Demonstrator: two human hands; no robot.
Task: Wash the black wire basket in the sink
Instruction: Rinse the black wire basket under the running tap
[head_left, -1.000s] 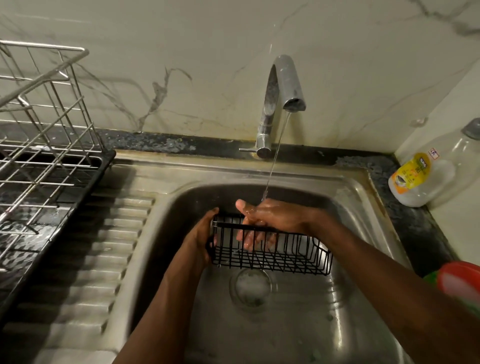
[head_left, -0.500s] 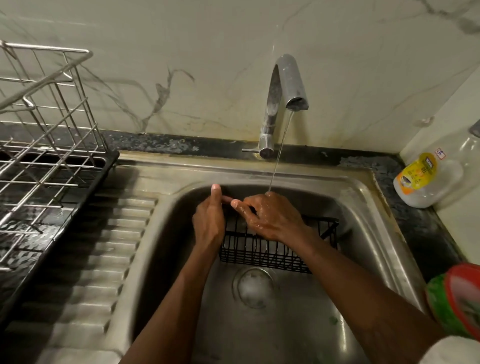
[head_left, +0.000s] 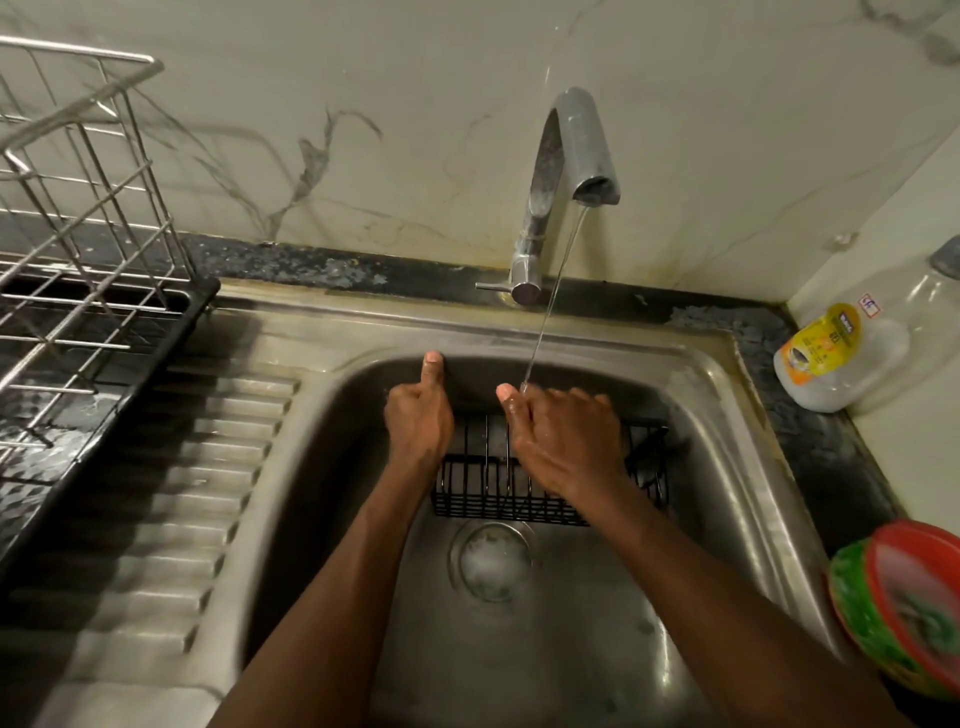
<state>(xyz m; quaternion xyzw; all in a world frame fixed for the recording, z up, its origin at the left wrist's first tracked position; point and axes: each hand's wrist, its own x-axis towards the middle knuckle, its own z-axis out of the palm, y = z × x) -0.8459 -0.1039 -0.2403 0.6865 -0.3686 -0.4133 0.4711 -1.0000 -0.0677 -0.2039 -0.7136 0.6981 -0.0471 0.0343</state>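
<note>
Head view: the black wire basket (head_left: 545, 488) sits inside the steel sink (head_left: 727, 415), held above the drain (head_left: 493, 561) near the back wall. The left hand (head_left: 418, 423) grips its left end, thumb raised. The right hand (head_left: 563, 441) lies spread over its far rim, under the tap (head_left: 566, 182) stream. The basin floor toward the front lies open; a dish rack (head_left: 78, 260) stands well left.

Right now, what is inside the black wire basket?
Nothing shows between the bars of the black wire basket. The right hand lies across its top, hiding the middle, and the left hand covers its left end.
</note>
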